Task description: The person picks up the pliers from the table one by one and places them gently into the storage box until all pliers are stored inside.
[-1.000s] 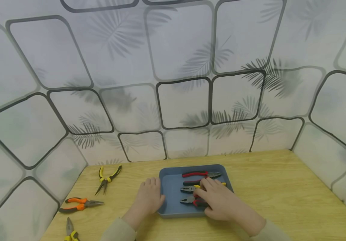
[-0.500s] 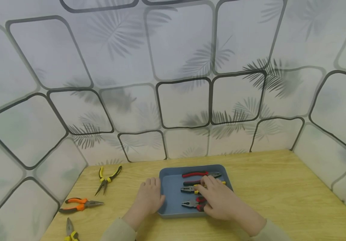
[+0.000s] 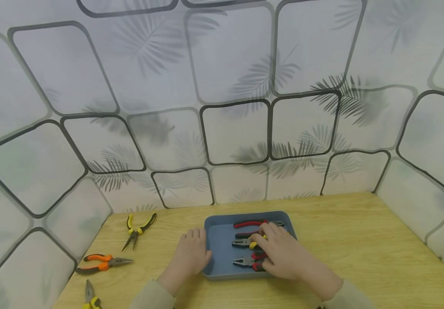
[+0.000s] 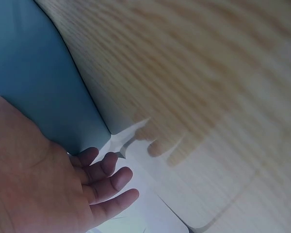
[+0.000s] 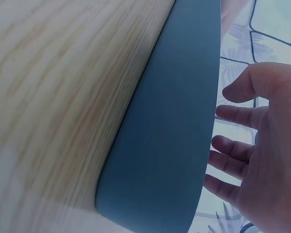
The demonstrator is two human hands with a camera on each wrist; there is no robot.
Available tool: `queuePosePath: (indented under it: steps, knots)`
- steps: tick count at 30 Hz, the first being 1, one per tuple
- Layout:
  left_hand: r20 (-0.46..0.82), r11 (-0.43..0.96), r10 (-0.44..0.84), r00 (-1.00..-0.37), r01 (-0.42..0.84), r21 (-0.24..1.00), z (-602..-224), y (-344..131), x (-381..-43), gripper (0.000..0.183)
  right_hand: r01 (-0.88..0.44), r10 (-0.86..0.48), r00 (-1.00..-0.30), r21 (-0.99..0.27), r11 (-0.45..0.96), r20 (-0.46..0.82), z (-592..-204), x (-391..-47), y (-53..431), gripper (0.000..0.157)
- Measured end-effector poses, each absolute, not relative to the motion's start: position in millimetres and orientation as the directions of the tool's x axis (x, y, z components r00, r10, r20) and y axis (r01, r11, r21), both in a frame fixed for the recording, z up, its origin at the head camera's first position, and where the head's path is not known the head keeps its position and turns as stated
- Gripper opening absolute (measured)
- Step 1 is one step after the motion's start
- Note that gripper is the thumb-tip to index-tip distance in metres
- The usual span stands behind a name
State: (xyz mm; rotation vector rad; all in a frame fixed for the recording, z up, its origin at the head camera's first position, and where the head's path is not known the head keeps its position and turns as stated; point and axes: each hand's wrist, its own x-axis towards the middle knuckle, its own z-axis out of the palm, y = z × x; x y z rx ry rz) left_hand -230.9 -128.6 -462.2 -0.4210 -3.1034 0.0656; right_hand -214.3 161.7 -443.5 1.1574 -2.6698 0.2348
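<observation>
In the head view, a blue tray [image 3: 219, 240] holds several pliers lying crosswise. My left hand [image 3: 192, 251] rests against the tray's left side, thumb at the rim; the left wrist view shows its fingers [image 4: 114, 179] loosely extended. Over the tray's right half is my right hand [image 3: 281, 253], its fingers above yellow-handled pliers [image 3: 241, 243] and partly covering them. Nearer the front lie red-and-black combination pliers [image 3: 245, 261], beside my right thumb. Red-handled pliers [image 3: 250, 223] are at the back, with another red-black handle [image 3: 243, 235] just in front. No tool shows in the right palm [image 5: 271, 165].
Left of the tray on the wooden table [image 3: 361, 249] lie yellow-black needle-nose pliers [image 3: 135, 231], orange-black needle-nose pliers [image 3: 104, 262] and yellow-handled pliers [image 3: 90, 296] cut by the frame's bottom. A patterned wall covering [image 3: 237, 128] encloses the back and sides.
The front red-and-black pliers have turned slightly and more of their handles shows. My right hand has shifted slightly up and right, off those handles. My left hand has stayed put.
</observation>
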Motion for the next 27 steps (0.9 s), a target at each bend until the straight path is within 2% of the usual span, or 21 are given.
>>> queuePosePath:
  steps: [10, 19, 27]
  knots:
    - [0.025, 0.959, 0.279, -0.96, 0.277, -0.057, -462.9, -129.5, -231.1, 0.05, -0.719, -0.691, -0.663, 0.013, 0.695, 0.288, -441.2, -218.3, 166.5, 0.045]
    - [0.015, 0.961, 0.272, -0.962, 0.271, -0.048, -463.0, -129.1, -232.4, 0.05, -0.694, -0.667, -0.688, 0.011, 0.72, 0.286, -442.2, -223.4, 174.9, 0.043]
    - [0.01, 0.961, 0.272, -0.962, 0.271, -0.047, -463.1, -129.0, -231.9, 0.053, -0.688, -0.668, -0.683, 0.044, 0.724, 0.295, -441.7, -229.4, 184.1, 0.044]
